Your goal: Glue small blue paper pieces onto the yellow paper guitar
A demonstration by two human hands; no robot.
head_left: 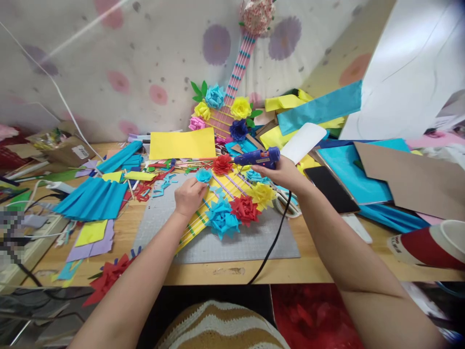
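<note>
My left hand [189, 197] pinches a small blue paper flower [204, 175] above the left edge of a yellow paper guitar [191, 234]. In my right hand [285, 175] is a blue hot glue gun [254, 158], its nozzle pointing left beside a red paper flower [222, 165]. A black cord [273, 245] hangs from the glue gun toward the table edge. On the guitar's body sit a large blue flower [222, 217], a second red flower [246, 209] and a yellow flower [261, 195]. The guitar lies on a grey cutting mat [271, 243].
A pink flowered guitar [240, 72] leans at the back wall. Blue crepe paper [92, 199] and scraps cover the left. A phone [330, 189], cardboard [417, 177] and a tilted paper cup [432, 244] lie right. A red flower [111, 277] sits at the front edge.
</note>
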